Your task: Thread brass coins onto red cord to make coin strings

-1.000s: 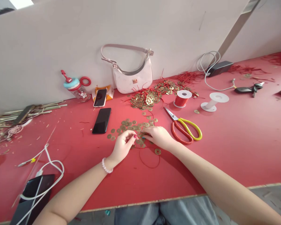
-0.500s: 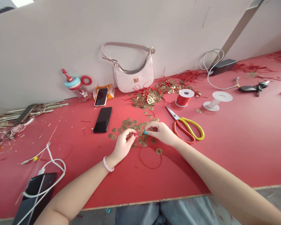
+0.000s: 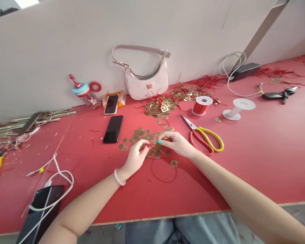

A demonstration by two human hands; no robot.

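My left hand (image 3: 137, 154), a pink bead bracelet at its wrist, pinches a thin red cord between thumb and forefinger. Close by, my right hand (image 3: 175, 144) is closed in a pinch at the same cord; its fingertips partly hide what they grip. A loop of the red cord (image 3: 162, 182) hangs toward me on the table and ends at a brass coin (image 3: 174, 163) with a square hole. Below and behind the fingers lie several loose brass coins (image 3: 136, 137). Scissors (image 3: 205, 137) with one red and one yellow handle rest right of my right hand.
Behind is a heap of coins with red cords (image 3: 162, 105). A red cord spool (image 3: 201, 107) and a bare white spool (image 3: 238, 109) stand at right. A black phone (image 3: 113, 129), a cup (image 3: 88, 98) and a white handbag (image 3: 147, 84) are at the back left and middle.
My fingertips have drawn slightly apart, and the right thumb has turned a little. The whole view has shifted slightly; the coin and cord loop lie as before.
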